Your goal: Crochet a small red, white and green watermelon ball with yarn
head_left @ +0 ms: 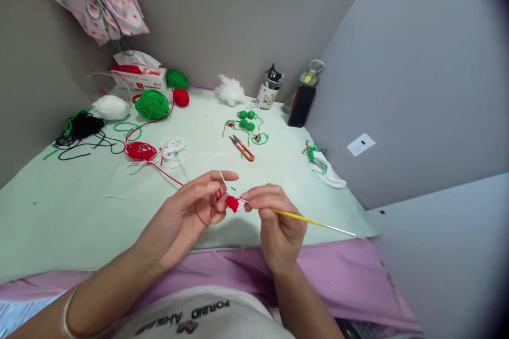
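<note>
Near the front edge of the table, my left hand (191, 204) grips a small red and white crochet piece (233, 203) at its left side. White yarn (223, 180) runs up from the piece over my raised index finger, and red yarn loops around my fingers. My right hand (278, 222) is closed around a crochet hook with a yellow handle (294, 215). The hook's thin metal tip meets the white edge of the piece; my fingers partly cover it. Red yarn (141, 152) lies in a loose heap left of my hands, beside loose white yarn (173, 149).
Orange thread snips (242, 148) lie beyond my hands, near small green crocheted balls (246, 124). Behind are white stuffing (229, 90), a cup (267, 93), a phone (301, 106) and a bottle (310, 75). Green yarn (152, 104) and black yarn (84, 126) lie at left. Walls enclose the table.
</note>
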Motion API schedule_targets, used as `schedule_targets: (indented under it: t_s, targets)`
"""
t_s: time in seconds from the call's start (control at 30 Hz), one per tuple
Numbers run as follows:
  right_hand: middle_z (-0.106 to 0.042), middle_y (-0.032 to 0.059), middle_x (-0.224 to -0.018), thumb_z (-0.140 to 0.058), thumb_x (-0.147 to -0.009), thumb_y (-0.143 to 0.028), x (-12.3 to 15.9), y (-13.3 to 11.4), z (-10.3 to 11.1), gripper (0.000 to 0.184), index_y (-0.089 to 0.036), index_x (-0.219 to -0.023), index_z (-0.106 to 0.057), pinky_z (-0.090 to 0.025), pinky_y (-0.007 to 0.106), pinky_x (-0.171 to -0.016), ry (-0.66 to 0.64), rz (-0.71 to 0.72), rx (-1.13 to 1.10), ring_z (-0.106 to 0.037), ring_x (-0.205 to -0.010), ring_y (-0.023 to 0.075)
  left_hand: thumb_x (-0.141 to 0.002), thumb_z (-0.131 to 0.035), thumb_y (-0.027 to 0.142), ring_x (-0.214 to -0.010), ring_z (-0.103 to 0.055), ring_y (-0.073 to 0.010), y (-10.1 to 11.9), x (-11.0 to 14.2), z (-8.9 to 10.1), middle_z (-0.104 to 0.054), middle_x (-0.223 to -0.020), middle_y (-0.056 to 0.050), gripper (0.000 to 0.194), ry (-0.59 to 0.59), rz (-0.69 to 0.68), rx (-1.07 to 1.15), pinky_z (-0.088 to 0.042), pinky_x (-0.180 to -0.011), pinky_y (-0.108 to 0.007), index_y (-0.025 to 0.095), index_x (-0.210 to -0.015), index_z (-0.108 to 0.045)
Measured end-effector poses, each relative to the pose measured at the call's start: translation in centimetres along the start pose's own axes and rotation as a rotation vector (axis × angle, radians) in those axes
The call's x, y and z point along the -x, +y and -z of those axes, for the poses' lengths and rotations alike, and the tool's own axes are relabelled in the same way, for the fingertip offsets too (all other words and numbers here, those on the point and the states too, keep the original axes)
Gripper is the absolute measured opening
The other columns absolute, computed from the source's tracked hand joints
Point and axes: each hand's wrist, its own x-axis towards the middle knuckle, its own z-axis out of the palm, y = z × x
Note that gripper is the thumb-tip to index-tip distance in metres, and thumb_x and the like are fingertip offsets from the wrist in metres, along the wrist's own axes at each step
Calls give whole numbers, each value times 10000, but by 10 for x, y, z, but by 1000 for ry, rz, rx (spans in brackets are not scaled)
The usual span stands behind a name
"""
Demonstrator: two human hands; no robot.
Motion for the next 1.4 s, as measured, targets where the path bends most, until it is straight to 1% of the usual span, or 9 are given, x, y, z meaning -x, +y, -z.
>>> schedule_targets:
  t_s: [0.23,0.37,0.43,0.53,0.63,0.8,0.97,1.23,1.4]
  targets:
    - [-777,41,-955,-576,-1015,-158,-1,-4,3,199,-251,-1054,-747,-579,351,-790,-34,51,110,-713,-926,192,-831,-839,251,-650,-569,-79,-7,-6,9,-663,-840,19,373,-126,-84,-331,-514,-625,-191,282,-1199,-789]
    - [-745,45,-953,-563,-999,-113,3,-1,1,247,-257,-1109,-732,-593,354,-774,-69,56,196,-701,-904,189,-815,-855,216,-771,-592,-101,-18,-5,7,-674,-851,26,451,-68,-147,-347,-502,-710,-192,313,-1247,-763]
    - [-726,59,-1013,-582,-976,-86,8,4,-2,326,-284,-1195,-720,-602,350,-759,-62,143,357,-700,-925,194,-830,-848,223,-797,-587,-97,-24,-3,5,-671,-837,33,465,-12,-175,-314,-492,-748,-181,323,-1273,-748]
    - [-711,76,-1107,-640,-940,-84,14,10,-5,419,-328,-1275,-706,-610,350,-757,-25,320,551,-704,-985,216,-850,-831,300,-765,-569,-95,-27,-1,3,-670,-834,21,432,7,-58,-174,-500,-748,-190,292,-1275,-754]
    - [-718,63,-1046,-585,-983,-113,12,9,-5,323,-298,-1205,-730,-592,350,-763,20,173,357,-695,-929,195,-814,-851,289,-687,-521,-81,-22,-3,5,-646,-822,8,409,-11,86,-63,-498,-680,-192,231,-1214,-792]
    - [-692,16,-868,-572,-1020,-203,1,3,-3,198,-261,-990,-759,-516,308,-646,149,-160,-131,-616,-698,137,-818,-831,239,-691,-525,-82,-16,-5,8,-649,-844,10,336,13,10,-156,-474,-659,-189,243,-1153,-818]
    - [-764,36,-956,-623,-1000,-210,2,5,-7,184,-283,-1019,-790,-540,326,-762,59,-162,-75,-683,-907,181,-822,-833,234,-761,-561,-112,-20,-3,6,-677,-821,20,363,-42,-68,-313,-478,-756,-226,306,-1177,-803]
    - [-748,23,-873,-624,-1005,-334,0,7,-2,180,-229,-923,-745,-561,290,-680,99,-385,-323,-663,-708,136,-847,-783,258,-829,-553,-139,-15,-2,10,-666,-884,6,338,-8,-34,-367,-454,-800,-258,298,-1182,-797]
    - [-768,42,-889,-565,-1035,-308,-1,4,1,189,-217,-947,-706,-577,306,-665,49,-316,-293,-685,-714,149,-845,-778,274,-821,-546,-152,-14,-1,10,-645,-872,0,346,4,-52,-394,-457,-784,-268,292,-1190,-795]
